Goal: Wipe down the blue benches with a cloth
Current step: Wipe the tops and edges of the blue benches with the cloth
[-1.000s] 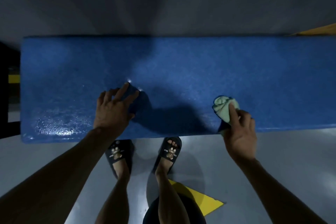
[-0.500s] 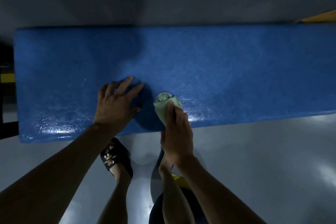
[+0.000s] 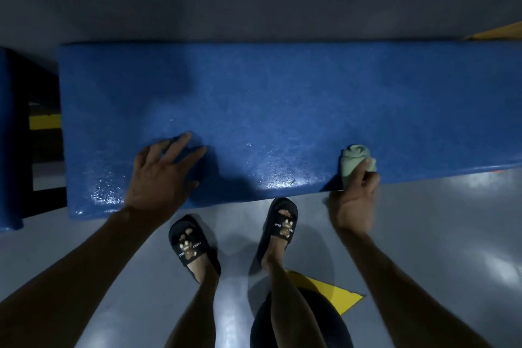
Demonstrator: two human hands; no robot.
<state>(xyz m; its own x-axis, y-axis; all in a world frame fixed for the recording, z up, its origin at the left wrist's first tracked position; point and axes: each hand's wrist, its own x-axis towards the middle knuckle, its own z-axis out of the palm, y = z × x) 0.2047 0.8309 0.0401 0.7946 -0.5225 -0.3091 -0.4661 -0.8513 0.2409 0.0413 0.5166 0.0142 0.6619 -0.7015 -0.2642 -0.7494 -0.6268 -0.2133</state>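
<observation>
A long blue bench (image 3: 282, 99) runs across the view, its near strip shiny and wet. My left hand (image 3: 161, 175) rests flat on the bench near its left end, fingers spread. My right hand (image 3: 354, 198) grips a bunched pale green cloth (image 3: 354, 159) and holds it against the bench's near edge, right of centre.
A second blue bench end (image 3: 10, 135) stands at the far left, with a gap and a yellow stripe (image 3: 45, 121) between. My feet in black slippers (image 3: 192, 243) stand on the grey floor by the bench. A yellow floor marking (image 3: 330, 294) lies behind them.
My right hand swept the cloth along the near edge, from beside my left hand back out to the right. My left hand stayed planted. The camera view shifted slightly.
</observation>
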